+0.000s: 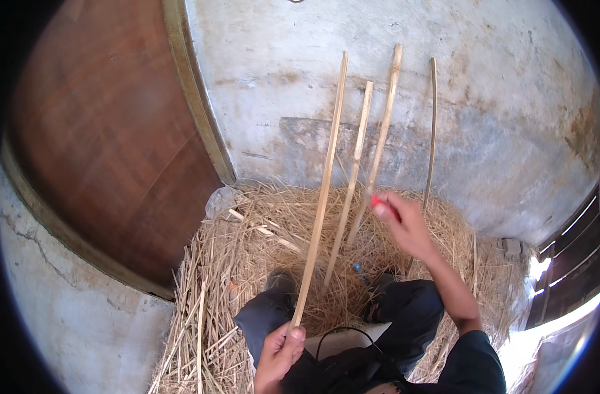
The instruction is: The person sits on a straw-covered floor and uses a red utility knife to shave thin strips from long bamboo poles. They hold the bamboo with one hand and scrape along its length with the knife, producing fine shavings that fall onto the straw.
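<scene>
here's the left hand [278, 353], fingers wrapped round the lower end of a long bamboo strip [322, 197] that rises from beside the thigh, and the right hand [408, 226] clenches a red tool [377, 200], near three more sticks [382, 128] standing before the stained wall [510, 118]!

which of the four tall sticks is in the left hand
The leftmost tall stick: the left hand grips its lower end, while the three sticks to its right are clear of that hand.
</scene>
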`<state>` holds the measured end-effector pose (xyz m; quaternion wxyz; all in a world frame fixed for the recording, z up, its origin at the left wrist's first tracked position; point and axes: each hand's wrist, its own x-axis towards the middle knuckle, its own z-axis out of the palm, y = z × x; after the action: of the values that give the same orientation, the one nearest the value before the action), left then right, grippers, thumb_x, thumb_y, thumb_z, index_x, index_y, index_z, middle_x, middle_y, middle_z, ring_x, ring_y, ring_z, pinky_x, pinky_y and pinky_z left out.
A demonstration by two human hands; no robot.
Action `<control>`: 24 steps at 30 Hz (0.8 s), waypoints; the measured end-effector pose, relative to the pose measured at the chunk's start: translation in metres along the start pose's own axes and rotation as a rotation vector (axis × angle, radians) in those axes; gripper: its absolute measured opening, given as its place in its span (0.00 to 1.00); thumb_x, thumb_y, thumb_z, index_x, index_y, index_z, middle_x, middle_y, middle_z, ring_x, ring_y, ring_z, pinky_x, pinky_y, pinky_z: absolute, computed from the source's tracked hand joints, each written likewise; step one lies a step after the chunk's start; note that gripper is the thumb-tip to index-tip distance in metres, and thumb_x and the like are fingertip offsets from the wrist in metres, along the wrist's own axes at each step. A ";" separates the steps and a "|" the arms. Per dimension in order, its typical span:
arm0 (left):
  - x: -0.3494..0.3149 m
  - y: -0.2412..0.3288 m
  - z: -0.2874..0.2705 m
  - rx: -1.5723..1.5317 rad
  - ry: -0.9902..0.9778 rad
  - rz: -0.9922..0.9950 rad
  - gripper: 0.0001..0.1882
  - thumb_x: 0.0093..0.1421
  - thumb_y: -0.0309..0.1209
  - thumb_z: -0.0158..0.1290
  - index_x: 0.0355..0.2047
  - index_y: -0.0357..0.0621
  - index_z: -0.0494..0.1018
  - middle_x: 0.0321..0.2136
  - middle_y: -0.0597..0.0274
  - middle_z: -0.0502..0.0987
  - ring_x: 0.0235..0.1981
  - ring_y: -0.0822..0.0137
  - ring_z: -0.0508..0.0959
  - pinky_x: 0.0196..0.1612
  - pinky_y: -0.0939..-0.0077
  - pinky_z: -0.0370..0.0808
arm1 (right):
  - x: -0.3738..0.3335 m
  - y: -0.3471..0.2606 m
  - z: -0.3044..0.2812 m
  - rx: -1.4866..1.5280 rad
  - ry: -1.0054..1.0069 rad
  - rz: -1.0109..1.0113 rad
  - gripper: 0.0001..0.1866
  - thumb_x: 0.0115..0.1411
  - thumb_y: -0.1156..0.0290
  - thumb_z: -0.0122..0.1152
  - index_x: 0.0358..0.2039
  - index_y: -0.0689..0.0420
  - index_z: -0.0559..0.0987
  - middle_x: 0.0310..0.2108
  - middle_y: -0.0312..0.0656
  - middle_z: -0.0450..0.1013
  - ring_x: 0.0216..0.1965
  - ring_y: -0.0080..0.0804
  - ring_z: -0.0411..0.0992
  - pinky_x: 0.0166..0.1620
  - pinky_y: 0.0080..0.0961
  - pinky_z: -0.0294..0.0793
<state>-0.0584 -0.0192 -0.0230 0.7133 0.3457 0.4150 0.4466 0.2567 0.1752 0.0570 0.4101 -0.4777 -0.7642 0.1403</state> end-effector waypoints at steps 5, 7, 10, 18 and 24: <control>0.019 0.009 0.008 -0.019 -0.118 0.039 0.20 0.80 0.47 0.48 0.41 0.40 0.71 0.22 0.77 0.60 0.20 0.83 0.56 0.23 0.83 0.52 | -0.056 -0.054 0.014 0.005 -0.009 -0.255 0.17 0.61 0.60 0.76 0.45 0.55 0.84 0.29 0.38 0.76 0.23 0.34 0.76 0.27 0.30 0.75; 0.026 0.011 0.017 0.022 -0.127 0.084 0.21 0.80 0.47 0.47 0.42 0.39 0.71 0.23 0.77 0.60 0.21 0.83 0.57 0.24 0.83 0.53 | -0.071 -0.060 0.021 -0.028 -0.014 -0.315 0.19 0.58 0.60 0.79 0.45 0.54 0.84 0.28 0.36 0.76 0.23 0.33 0.76 0.25 0.29 0.75; 0.032 0.013 0.027 0.133 -0.121 0.181 0.21 0.79 0.47 0.48 0.42 0.39 0.71 0.23 0.77 0.62 0.22 0.83 0.59 0.24 0.83 0.55 | -0.082 -0.064 0.029 -0.075 0.000 -0.355 0.21 0.55 0.59 0.80 0.45 0.53 0.84 0.27 0.34 0.75 0.21 0.31 0.76 0.23 0.28 0.73; 0.039 0.018 0.047 0.457 0.058 0.360 0.21 0.76 0.49 0.54 0.39 0.41 0.70 0.23 0.76 0.66 0.22 0.84 0.61 0.24 0.84 0.58 | -0.085 -0.064 0.033 -0.106 0.038 -0.443 0.22 0.56 0.57 0.80 0.45 0.54 0.83 0.23 0.32 0.70 0.20 0.29 0.75 0.23 0.27 0.72; 0.037 0.028 0.058 0.538 0.136 0.389 0.11 0.72 0.32 0.61 0.42 0.36 0.75 0.21 0.64 0.73 0.25 0.78 0.67 0.28 0.75 0.68 | -0.088 -0.062 0.038 -0.125 0.044 -0.439 0.22 0.56 0.55 0.79 0.44 0.54 0.83 0.23 0.32 0.70 0.20 0.29 0.75 0.23 0.26 0.72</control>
<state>-0.0062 0.0181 0.0144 0.4689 0.5635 0.4909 0.4709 0.2074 0.0764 0.0275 0.4169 -0.3273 -0.8480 -0.0103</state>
